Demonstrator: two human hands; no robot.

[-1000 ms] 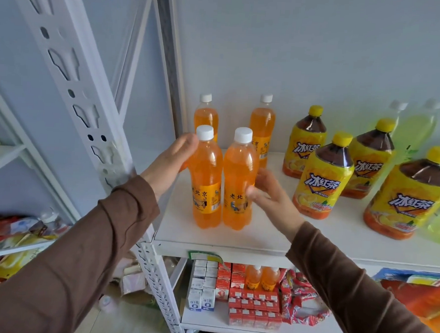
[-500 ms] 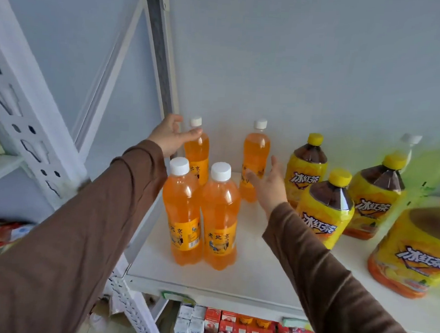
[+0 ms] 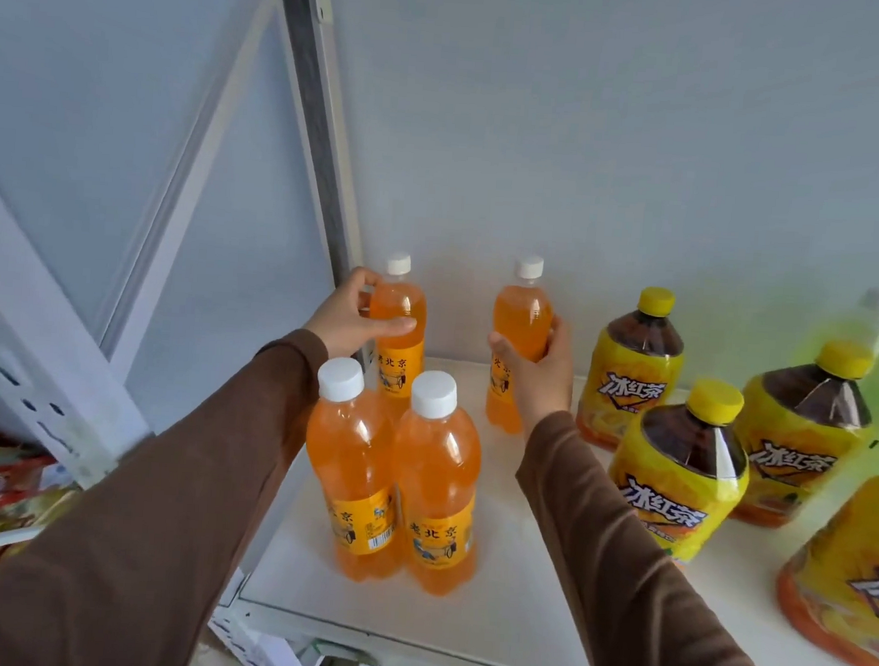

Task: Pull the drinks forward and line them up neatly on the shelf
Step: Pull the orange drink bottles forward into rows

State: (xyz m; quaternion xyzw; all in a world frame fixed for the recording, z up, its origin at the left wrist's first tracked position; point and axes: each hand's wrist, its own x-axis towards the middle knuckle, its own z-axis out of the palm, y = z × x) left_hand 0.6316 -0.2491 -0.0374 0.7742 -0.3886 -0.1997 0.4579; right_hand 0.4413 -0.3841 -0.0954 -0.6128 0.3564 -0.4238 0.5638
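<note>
Orange soda, back left: a slim bottle of orange soda (image 3: 399, 330) stands upright at the rear left corner of the white shelf (image 3: 514, 584), close to the back wall.
Left hand: the left hand (image 3: 348, 322) reaches in from the left and grips this bottle at its shoulder, thumb across the front, fingers curled round the far side.
Front pair: two more orange bottles, the front left bottle (image 3: 352, 471) and the front right bottle (image 3: 435, 487), stand upright and touching side by side, near the shelf's front edge.
Orange soda, back right: a second rear bottle (image 3: 519, 337) stands upright, well apart from the back left one and just beside the tea bottles.
Right hand: the right hand (image 3: 538, 375) holds it from the right and below, thumb on the front, fingers wrapped round the side.
Key relation: both rear bottles are tall and vertical, each already inside its hand, and both stand directly behind the front pair; each hand is nearer its own bottle.
Likely next move: draw both toward the front edge and in behind the front pair, keeping them upright.
Risk: sleeves pass close to the front caps and could tip them.
Tea bottles: large yellow-labelled tea bottles (image 3: 676, 471) fill the right of the shelf.
</note>
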